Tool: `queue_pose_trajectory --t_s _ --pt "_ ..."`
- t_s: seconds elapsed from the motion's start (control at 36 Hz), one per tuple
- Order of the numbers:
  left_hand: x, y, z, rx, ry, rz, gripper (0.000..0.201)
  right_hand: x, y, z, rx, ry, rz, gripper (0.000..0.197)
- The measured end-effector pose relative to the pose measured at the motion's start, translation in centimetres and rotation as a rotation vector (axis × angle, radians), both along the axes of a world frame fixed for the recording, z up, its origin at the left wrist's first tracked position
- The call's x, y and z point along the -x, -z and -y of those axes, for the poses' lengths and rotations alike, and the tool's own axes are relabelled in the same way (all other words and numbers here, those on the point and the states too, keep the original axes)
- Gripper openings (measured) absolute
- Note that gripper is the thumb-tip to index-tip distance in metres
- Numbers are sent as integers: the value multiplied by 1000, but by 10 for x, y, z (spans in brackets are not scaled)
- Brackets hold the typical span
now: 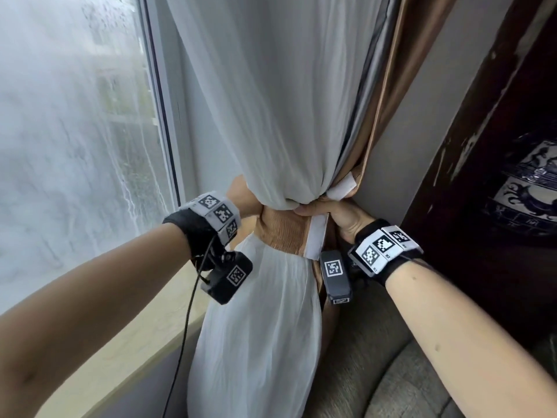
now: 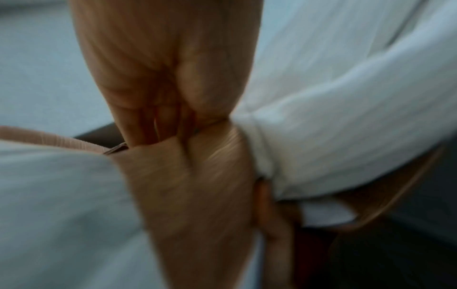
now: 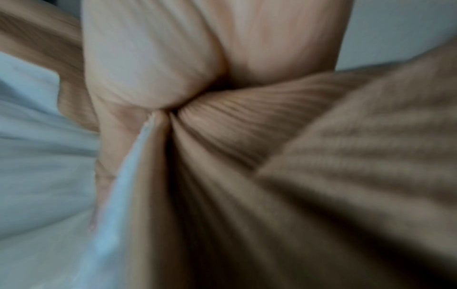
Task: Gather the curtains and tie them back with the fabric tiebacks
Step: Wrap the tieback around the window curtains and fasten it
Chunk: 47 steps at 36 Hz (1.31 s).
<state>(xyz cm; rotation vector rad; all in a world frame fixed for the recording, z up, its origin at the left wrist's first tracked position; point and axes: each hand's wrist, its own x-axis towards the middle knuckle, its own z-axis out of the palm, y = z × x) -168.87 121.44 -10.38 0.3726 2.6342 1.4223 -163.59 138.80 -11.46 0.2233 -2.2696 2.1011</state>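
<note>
A white sheer curtain (image 1: 280,116) and a brown curtain (image 1: 388,86) behind it hang bunched together. A brown ribbed fabric tieback (image 1: 281,232) wraps the bunch at its waist. One white strip end (image 1: 316,236) lies on the front and another white strip end (image 1: 342,188) sticks up at the right. My left hand (image 1: 241,193) reaches round the bunch's left side. In the left wrist view its fingers (image 2: 148,125) tuck behind the tieback (image 2: 197,185). My right hand (image 1: 340,217) grips the tieback's right end, thumb across the top. Up close the right hand (image 3: 153,62) pinches the brown fabric (image 3: 247,166).
A rain-streaked window (image 1: 75,131) with a beige sill (image 1: 120,342) is at the left. A dark wooden cabinet (image 1: 482,131) holding a blue-and-white vase (image 1: 530,182) stands close on the right. A grey upholstered seat (image 1: 407,372) lies below. A black cable (image 1: 190,312) hangs from my left wrist.
</note>
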Motion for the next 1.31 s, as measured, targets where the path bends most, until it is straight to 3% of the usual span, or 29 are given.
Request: queue_pose_trajectory --t_s 0.06,0.11,0.19,0.28,0.31,0.33,0.36,0.42,0.5,0.56,0.67,0.75,0.83,0.97,1.08,1.14,1.31 --pt "-4 -3 1 -162 74 78 22 -1 -2 2 -33 9 38 39" --pt "-12 -10 7 -380 241 140 11 -1 0 3 -13 6 33 39" --pt "-9 -8 14 -671 334 241 23 0 -1 5 21 8 12 39" --pt "-10 -4 30 -568 491 360 31 0 0 6 8 19 5 41" --pt "-7 -1 35 -582 625 564 24 1 0 6 9 21 10 42" --pt "-3 0 38 -629 768 609 10 2 1 5 14 20 19 42" --pt "-3 2 41 -722 757 426 18 2 1 5 18 15 26 41" --pt "-9 -4 40 -784 736 372 39 2 2 4 24 17 40 41" --pt "-14 -4 36 -661 745 341 77 1 1 3 24 8 37 38" --pt "-18 -3 31 -544 778 233 72 1 2 2 17 -15 60 37" --pt "-23 -3 12 -525 515 271 61 -2 3 3 17 -54 38 45" --pt "-15 6 -3 -469 370 302 77 -11 6 0 -4 -113 -2 22" --pt "-14 4 -14 -476 397 298 45 -18 8 -6 5 -120 -38 21" --pt "-16 -7 -21 -509 454 323 34 -18 7 -7 2 -156 -77 25" --pt "-15 -8 -21 -504 409 288 37 -9 -2 -10 -11 -138 -103 34" --pt "-14 -8 -20 -501 386 282 47 -5 -9 -11 -113 -160 -94 17" --pt "-12 -9 -22 -499 321 220 73 1 -14 -18 -464 -128 -17 51"
